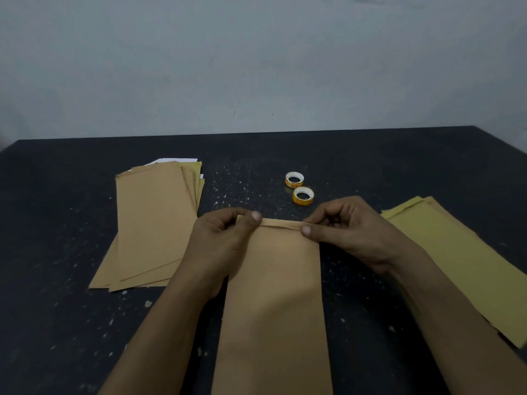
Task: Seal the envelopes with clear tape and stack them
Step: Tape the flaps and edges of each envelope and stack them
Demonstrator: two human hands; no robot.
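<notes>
Two hands are seen in the head view. The envelope (273,295) is laid long-ways on the counter (57,323). Its folded far end is pinched by the left hand (225,238) and the right hand (350,232). Two tape rolls (302,201) are placed just past that end, nearer the right hand.

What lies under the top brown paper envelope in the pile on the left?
More brown envelopes, fanned out, with white sheet edges peeking out at the far end. The top brown paper envelope covers the rest, so their count is hidden.
</notes>
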